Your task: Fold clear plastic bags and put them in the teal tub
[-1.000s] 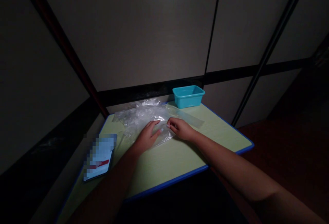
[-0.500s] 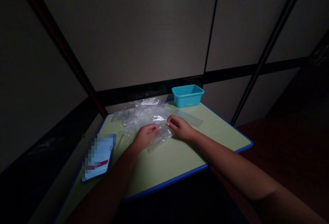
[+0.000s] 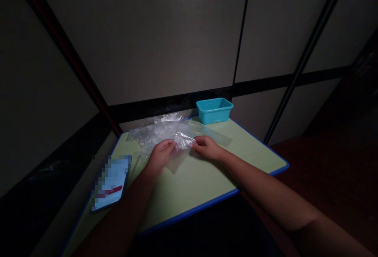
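Note:
A clear plastic bag (image 3: 183, 140) is stretched between my two hands over the table. My left hand (image 3: 162, 154) pinches its left side between thumb and fingers. On the other side, my right hand (image 3: 206, 146) is closed on the bag's right edge. Behind and left of them lies a crumpled heap of clear plastic bags (image 3: 156, 130), and another flat piece of clear plastic (image 3: 220, 134) spreads to the right. The dim light makes it hard to tell where one bag ends and another begins.
A turquoise plastic basket (image 3: 215, 115) stands at the back of the pale green, blue-edged table (image 3: 189, 198). A phone or tablet (image 3: 113, 182) with a lit, partly pixelated screen lies at the left edge. Cabinet panels (image 3: 171, 52) rise directly behind the table.
My hands have drawn apart, the left moving further left, and the plastic between them is now pulled tighter and raised. The basket and the lit device have stayed in place.

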The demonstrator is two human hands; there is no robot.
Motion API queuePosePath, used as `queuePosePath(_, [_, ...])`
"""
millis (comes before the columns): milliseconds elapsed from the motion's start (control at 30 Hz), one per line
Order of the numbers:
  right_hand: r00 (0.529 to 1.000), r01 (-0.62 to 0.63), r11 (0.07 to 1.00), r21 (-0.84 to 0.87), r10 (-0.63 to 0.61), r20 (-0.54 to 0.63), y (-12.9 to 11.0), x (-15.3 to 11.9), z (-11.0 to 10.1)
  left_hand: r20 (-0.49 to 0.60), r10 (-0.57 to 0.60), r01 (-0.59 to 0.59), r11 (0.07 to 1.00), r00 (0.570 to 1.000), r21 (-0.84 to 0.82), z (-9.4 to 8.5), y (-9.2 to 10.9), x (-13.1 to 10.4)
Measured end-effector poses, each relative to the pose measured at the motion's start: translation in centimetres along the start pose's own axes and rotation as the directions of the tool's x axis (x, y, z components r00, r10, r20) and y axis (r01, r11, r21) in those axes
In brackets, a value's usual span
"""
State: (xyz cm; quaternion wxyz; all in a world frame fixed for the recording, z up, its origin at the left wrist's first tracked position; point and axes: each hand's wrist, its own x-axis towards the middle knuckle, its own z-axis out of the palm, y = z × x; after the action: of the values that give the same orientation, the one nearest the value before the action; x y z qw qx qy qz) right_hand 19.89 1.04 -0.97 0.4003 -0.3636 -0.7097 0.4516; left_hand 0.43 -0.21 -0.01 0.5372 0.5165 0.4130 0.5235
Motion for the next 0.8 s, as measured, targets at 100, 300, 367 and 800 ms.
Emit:
queuePosePath(100, [1.0, -0.025, 0.996, 0.089, 0.026, -0.014, -0.1, 0.1, 0.1, -0.032, -0.013, 0.01, 0.996, 0.999, -0.083, 0.1, 0.3, -0.2])
queuePosePath(300, [0.998, -0.059, 0.994, 0.092, 0.062, -0.022, -0.5, 0.0, 0.4, -0.069, -0.034, 0.022, 0.986, 0.997, -0.168, 0.5, 0.8, -0.5])
queuePosePath(367, [0.998, -0.066, 0.996, 0.063, 0.067, -0.011, -0.6, -0.1, 0.5, -0.077, -0.034, 0.019, 0.984, 0.996, -0.18, 0.6, 0.8, -0.5])
queuePosePath(800, [0.997, -0.062, 0.994, 0.089, 0.065, -0.036, -0.2, 0.1, 0.7, -0.063, 0.01, -0.021, 0.984, 0.998, -0.176, 1.3, 0.9, -0.9])
